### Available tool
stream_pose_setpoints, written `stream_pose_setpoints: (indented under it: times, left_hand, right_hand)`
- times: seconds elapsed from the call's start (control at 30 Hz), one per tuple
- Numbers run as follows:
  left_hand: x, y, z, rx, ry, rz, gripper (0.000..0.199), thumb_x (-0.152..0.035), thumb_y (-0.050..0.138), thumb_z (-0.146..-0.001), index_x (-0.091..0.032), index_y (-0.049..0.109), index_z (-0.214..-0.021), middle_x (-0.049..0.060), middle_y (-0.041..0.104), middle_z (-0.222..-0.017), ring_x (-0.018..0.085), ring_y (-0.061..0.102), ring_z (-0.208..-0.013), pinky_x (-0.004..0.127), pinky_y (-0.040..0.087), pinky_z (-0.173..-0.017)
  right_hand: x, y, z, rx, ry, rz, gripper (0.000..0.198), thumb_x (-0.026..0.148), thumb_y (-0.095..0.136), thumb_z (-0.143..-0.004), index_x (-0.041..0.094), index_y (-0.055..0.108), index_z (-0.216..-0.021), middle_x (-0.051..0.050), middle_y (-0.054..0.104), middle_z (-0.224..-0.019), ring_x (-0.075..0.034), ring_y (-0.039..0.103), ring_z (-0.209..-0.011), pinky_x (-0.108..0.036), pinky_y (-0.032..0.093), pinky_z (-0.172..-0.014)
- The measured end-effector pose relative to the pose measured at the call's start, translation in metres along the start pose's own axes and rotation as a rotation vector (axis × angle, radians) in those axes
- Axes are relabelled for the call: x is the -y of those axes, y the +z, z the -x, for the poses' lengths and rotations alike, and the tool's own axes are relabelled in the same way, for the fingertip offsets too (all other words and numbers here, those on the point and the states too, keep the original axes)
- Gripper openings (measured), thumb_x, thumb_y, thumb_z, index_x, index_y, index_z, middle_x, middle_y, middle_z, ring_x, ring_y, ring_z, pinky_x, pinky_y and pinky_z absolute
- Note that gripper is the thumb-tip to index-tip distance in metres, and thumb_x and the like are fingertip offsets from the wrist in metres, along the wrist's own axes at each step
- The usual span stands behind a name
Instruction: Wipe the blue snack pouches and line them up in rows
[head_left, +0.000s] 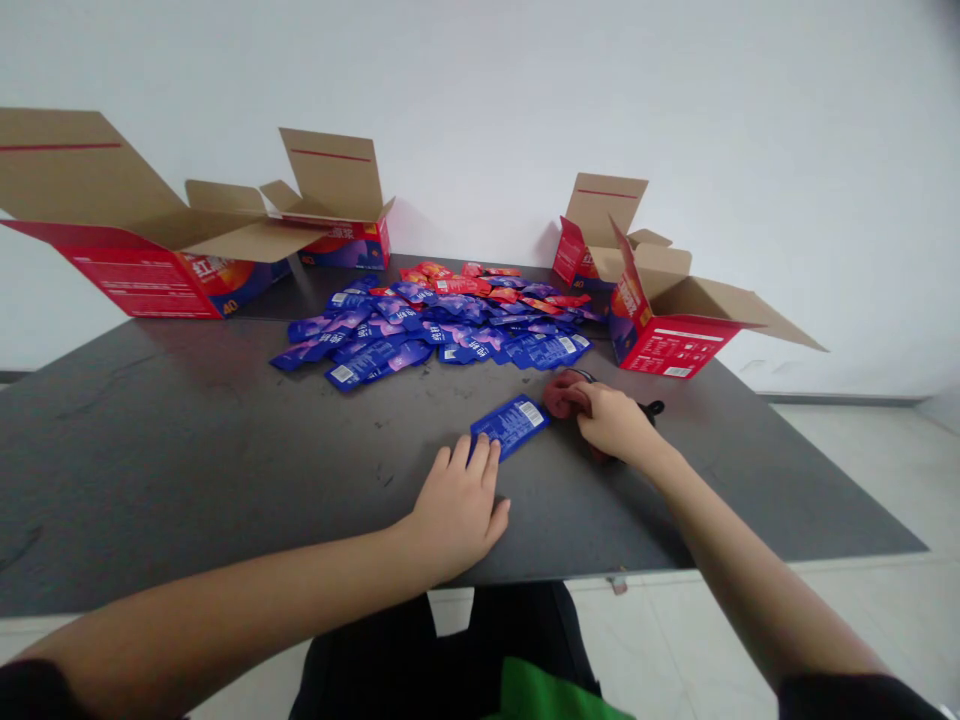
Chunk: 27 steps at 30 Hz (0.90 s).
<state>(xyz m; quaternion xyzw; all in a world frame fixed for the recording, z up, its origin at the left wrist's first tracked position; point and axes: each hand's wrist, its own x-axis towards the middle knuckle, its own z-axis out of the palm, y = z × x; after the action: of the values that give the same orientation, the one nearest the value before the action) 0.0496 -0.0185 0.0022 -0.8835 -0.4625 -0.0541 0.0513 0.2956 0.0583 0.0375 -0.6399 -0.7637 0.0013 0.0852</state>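
My left hand [457, 505] lies flat with its fingers stretched out, the fingertips resting on the near left end of a blue pouch [511, 424]. That pouch lies flat on the table, its printed side and white barcode facing up. To its right, my right hand [616, 422] is closed around a reddish-brown rounded object [564, 393] with black parts. The object sits close beside the pouch's barcode end; whether they touch I cannot tell. My fingers and palm hide much of it, so its kind does not show.
Beyond my hands, blue pouches [457, 330] and red pouches [457, 286] lie in a loose heap. Open red-and-blue cartons stand at the left [142, 275], back left [349, 245], back right [574, 250] and right [675, 345]. The grey table [225, 440] meets a white wall.
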Motion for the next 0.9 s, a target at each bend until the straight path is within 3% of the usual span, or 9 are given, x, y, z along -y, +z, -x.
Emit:
stream_pose_setpoints:
  times: [0.1,0.17,0.3,0.5,0.57,0.77,0.9]
  left_hand:
    - [0.000,-0.003,-0.007,-0.014,0.009,0.008,0.063,-0.041,0.037,-0.089,-0.002,0.041,-0.138,0.022,0.051,-0.130,0.034,0.045,-0.111,0.046,0.038,-0.087]
    - [-0.002,-0.006,-0.010,-0.009,0.024,0.005,0.062,-0.040,0.036,-0.089,0.000,0.044,-0.135,0.023,0.051,-0.129,0.036,0.045,-0.111,0.047,0.039,-0.085]
    - [-0.002,-0.005,-0.008,0.072,0.029,0.036,0.062,-0.044,0.036,-0.089,0.003,0.054,-0.125,0.026,0.052,-0.127,0.038,0.045,-0.115,0.047,0.038,-0.091]
    - [-0.001,-0.002,-0.001,0.132,-0.015,0.014,0.071,-0.048,0.038,-0.089,0.005,0.042,-0.135,0.029,0.041,-0.140,0.040,0.039,-0.126,0.046,0.037,-0.095]
    - [-0.001,-0.005,-0.002,0.124,-0.034,-0.002,0.067,-0.045,0.039,-0.089,0.004,0.045,-0.134,0.029,0.046,-0.135,0.039,0.043,-0.120,0.046,0.040,-0.090]
    - [0.000,-0.009,-0.005,0.127,0.011,0.009,0.056,-0.043,0.042,-0.087,-0.001,0.058,-0.122,0.025,0.059,-0.117,0.037,0.053,-0.106,0.046,0.045,-0.082]
    - [-0.004,-0.005,-0.003,0.149,-0.045,-0.050,0.064,-0.041,0.043,-0.088,0.007,0.048,-0.130,0.032,0.048,-0.132,0.041,0.049,-0.119,0.045,0.044,-0.088]
  right_hand:
    - [0.027,-0.015,-0.004,-0.152,0.015,-0.128,0.050,0.010,0.047,-0.075,0.024,0.055,-0.122,-0.007,0.061,-0.110,-0.023,0.058,-0.094,-0.030,0.044,-0.077]
    - [0.056,-0.011,-0.003,-0.221,-0.074,-0.175,0.056,0.010,0.045,-0.077,0.025,0.049,-0.130,-0.007,0.055,-0.119,-0.023,0.055,-0.102,-0.031,0.045,-0.081]
    - [0.097,0.024,0.000,-0.130,-0.291,-0.115,0.045,0.021,0.050,-0.081,0.025,0.057,-0.125,-0.011,0.053,-0.118,-0.027,0.049,-0.107,-0.041,0.040,-0.090]
    - [0.078,0.050,-0.010,-0.134,-0.209,-0.092,0.049,0.021,0.056,-0.077,0.027,0.058,-0.125,-0.012,0.037,-0.142,-0.034,0.027,-0.133,-0.056,0.019,-0.107]
    - [0.076,0.051,-0.008,-0.117,-0.198,-0.102,0.051,0.019,0.054,-0.077,0.026,0.055,-0.128,-0.012,0.032,-0.147,-0.035,0.023,-0.137,-0.057,0.019,-0.108]
    - [0.086,0.052,0.004,-0.048,-0.368,-0.165,0.055,0.015,0.050,-0.079,0.026,0.052,-0.133,-0.008,0.022,-0.155,-0.032,0.016,-0.142,-0.058,0.015,-0.111]
    - [0.079,0.052,0.001,-0.102,-0.208,-0.151,0.059,0.015,0.047,-0.081,0.022,0.044,-0.139,-0.011,0.023,-0.155,-0.034,0.018,-0.141,-0.060,0.020,-0.110]
